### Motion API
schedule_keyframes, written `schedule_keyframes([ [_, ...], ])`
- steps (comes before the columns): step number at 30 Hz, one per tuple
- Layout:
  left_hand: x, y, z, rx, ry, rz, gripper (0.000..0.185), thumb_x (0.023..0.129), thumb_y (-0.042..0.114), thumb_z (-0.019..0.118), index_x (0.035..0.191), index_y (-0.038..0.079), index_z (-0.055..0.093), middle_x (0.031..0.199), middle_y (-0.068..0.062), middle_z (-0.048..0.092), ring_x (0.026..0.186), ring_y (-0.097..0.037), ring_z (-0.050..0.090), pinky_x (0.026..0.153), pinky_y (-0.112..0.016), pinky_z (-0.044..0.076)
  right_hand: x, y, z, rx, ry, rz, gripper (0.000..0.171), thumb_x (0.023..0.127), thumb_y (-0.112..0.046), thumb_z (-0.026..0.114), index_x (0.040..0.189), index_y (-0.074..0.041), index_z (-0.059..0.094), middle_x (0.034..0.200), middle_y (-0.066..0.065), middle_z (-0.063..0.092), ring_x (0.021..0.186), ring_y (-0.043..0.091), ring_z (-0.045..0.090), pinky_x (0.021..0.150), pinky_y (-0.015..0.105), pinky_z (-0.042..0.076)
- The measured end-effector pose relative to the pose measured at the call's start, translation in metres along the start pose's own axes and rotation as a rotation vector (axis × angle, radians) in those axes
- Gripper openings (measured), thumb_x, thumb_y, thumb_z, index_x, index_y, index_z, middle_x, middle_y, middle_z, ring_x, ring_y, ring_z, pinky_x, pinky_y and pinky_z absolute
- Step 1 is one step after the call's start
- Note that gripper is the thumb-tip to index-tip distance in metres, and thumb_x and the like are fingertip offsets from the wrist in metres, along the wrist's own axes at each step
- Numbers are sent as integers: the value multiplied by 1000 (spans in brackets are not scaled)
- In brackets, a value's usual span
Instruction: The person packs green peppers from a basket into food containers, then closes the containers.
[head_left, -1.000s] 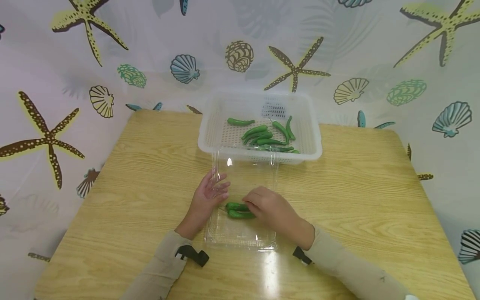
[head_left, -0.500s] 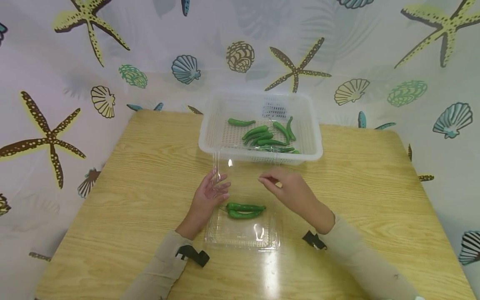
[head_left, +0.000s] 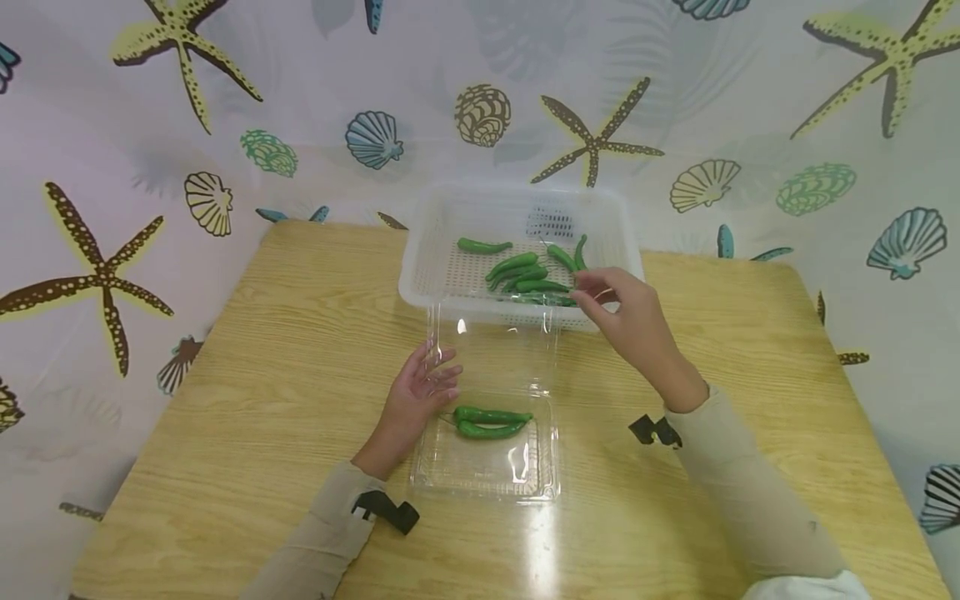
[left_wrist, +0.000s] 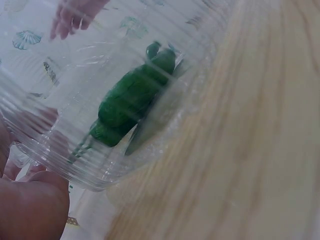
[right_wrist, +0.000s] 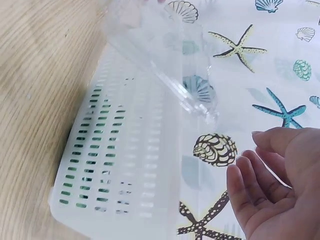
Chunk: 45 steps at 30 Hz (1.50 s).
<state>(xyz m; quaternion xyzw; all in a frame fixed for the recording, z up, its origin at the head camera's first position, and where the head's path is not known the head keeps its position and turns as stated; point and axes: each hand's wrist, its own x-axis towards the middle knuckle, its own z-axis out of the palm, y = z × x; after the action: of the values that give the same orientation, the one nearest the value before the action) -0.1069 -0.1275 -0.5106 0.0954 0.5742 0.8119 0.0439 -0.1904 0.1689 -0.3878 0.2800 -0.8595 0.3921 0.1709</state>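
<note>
A clear plastic clamshell box (head_left: 480, 483) lies on the table with its lid (head_left: 495, 350) raised toward the basket. Two green chili peppers (head_left: 491, 421) lie side by side in its base; the left wrist view shows the peppers (left_wrist: 132, 100) through the clear wall. My left hand (head_left: 411, 400) rests at the box's left side near the hinge, fingers relaxed and touching the plastic. My right hand (head_left: 626, 312) is over the front right rim of the white basket (head_left: 408, 279), thumb and fingers apart and holding nothing. Several green chili peppers (head_left: 517, 268) lie in the basket.
The wooden table (head_left: 300, 333) spreads to both sides of the box. Behind it hangs a white curtain (head_left: 420, 83) printed with starfish and shells. The box lid overlaps the basket's front rim in the head view.
My right hand has let go of a chili pepper in the box and moved forward and right to the basket. The left hand has stayed in place.
</note>
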Motion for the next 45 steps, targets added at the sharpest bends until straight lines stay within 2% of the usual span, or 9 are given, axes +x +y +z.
schedule_keyframes([
  [5,1,-1,0,-5,0,9,79,82,-13,60,146,5,18,140,-28,33,122,-39,44,95,-34,47,4,22,2,-21,-19,78,24,89,-12,63,112,-4,62,103,6,62,89,15,58,78,33,54],
  [10,0,-1,1,-21,7,9,79,82,-14,61,146,4,19,140,-29,33,120,-37,46,96,-35,46,7,39,4,-55,-86,112,23,90,-11,62,110,-2,62,103,9,61,91,20,58,81,35,53],
  [15,0,-1,1,-25,8,13,78,81,-13,62,145,9,23,140,-29,32,120,-36,46,97,-35,45,17,50,5,-67,-212,185,22,90,-10,61,108,2,63,101,13,64,91,25,60,80,38,53],
  [20,0,-1,1,-11,-5,17,79,82,-11,62,146,4,17,140,-30,31,121,-36,46,96,-35,46,29,56,7,-67,-387,264,23,90,-9,61,110,3,62,102,14,65,93,25,60,83,40,53],
  [24,-1,0,0,-6,-11,11,79,83,-10,61,146,4,16,140,-30,30,122,-35,46,96,-34,46,38,64,10,-86,-507,249,26,90,-12,62,112,2,63,104,13,65,95,26,60,84,42,51],
  [30,-1,0,0,-9,-5,7,79,83,-10,62,147,6,18,141,-29,31,121,-34,46,96,-34,46,51,75,17,-68,-623,212,32,89,-20,64,114,-1,62,107,11,65,100,25,60,89,41,49],
  [36,-1,-1,-1,-8,-5,6,79,83,-10,62,147,7,19,141,-28,32,121,-33,46,96,-35,46,58,76,21,-24,-715,250,29,90,-18,62,115,-4,62,113,9,63,105,25,57,94,42,46],
  [41,-1,-2,-1,-1,-7,12,78,83,-9,62,147,8,20,141,-28,31,121,-32,46,96,-35,46,63,79,25,-31,-780,251,26,90,-15,61,116,-9,63,114,6,62,106,25,55,95,43,45],
  [45,-1,-1,0,-17,-3,7,78,83,-9,62,147,10,20,141,-27,32,122,-33,46,96,-36,47,66,87,31,-47,-824,246,29,89,-16,62,117,-8,62,114,7,62,104,24,56,95,41,45],
])
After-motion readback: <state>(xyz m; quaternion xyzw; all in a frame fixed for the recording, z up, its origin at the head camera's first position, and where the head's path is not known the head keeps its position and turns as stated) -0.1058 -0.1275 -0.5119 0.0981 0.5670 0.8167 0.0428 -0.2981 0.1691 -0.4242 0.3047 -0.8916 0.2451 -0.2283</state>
